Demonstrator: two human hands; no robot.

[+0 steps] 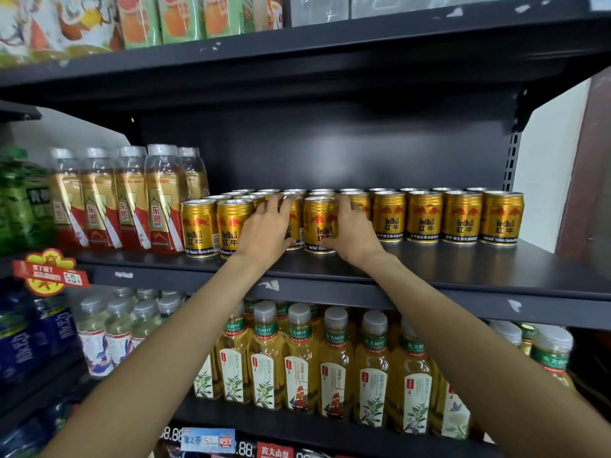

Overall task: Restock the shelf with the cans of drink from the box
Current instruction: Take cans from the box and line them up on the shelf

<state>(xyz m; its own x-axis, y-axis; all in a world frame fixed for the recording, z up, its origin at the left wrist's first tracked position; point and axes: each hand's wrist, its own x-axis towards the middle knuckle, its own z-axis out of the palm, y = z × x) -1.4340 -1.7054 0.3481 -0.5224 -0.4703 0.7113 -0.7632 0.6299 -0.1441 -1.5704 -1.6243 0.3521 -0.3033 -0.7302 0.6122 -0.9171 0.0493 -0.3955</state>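
Note:
Several gold Red Bull cans stand in rows on the dark middle shelf (429,269). My left hand (267,231) is wrapped around a gold can (294,223) in the front row, mostly hiding it. My right hand (352,231) grips the right side of the neighbouring gold can (319,224), which stands upright on the shelf slightly ahead of the row. Two more cans (215,226) stand to the left of my hands and several cans (463,219) to the right. The box is not in view.
Tall bottles with red and gold labels (132,200) fill the shelf's left end. Yellow tea bottles (330,358) line the shelf below, cartons (172,18) the shelf above. Blue bottles (29,338) stand at lower left. A bare strip of shelf runs in front of the cans.

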